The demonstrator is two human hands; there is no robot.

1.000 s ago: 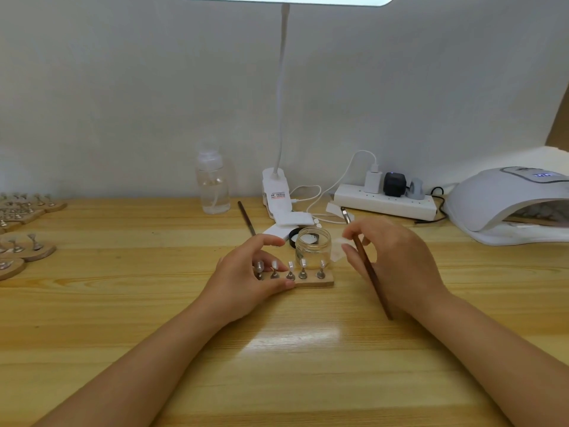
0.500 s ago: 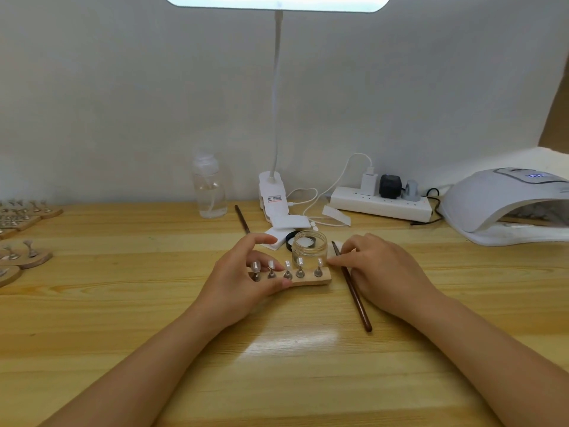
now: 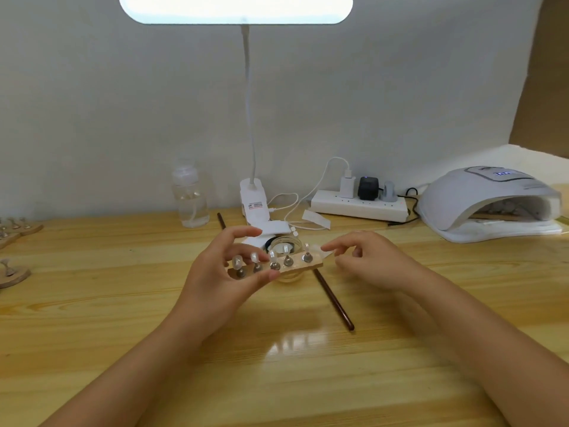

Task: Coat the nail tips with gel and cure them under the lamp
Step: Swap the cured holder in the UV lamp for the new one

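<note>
My left hand (image 3: 226,280) grips a small wooden holder (image 3: 303,266) with several clear nail tips (image 3: 255,257) on metal pins, lifted off the table and tilted. My right hand (image 3: 372,261) hovers just right of the holder with loosely bent fingers, holding nothing; its fingertips are close to the holder's right end. A brown brush (image 3: 334,298) lies on the table below and between my hands. The clear gel jar (image 3: 284,245) stands behind the holder, partly hidden. The white curing lamp (image 3: 489,201) sits at the far right, with another holder inside its opening.
A clip desk lamp (image 3: 254,204) stands at the back centre beside a clear bottle (image 3: 191,197) and a power strip (image 3: 358,206) with cables. A second brush (image 3: 222,221) lies near the bottle. More wooden nail-tip holders (image 3: 14,274) sit at the left edge.
My right hand laid the brush down on the table and let it go. My left hand lifted the holder off the table and tilted it.
</note>
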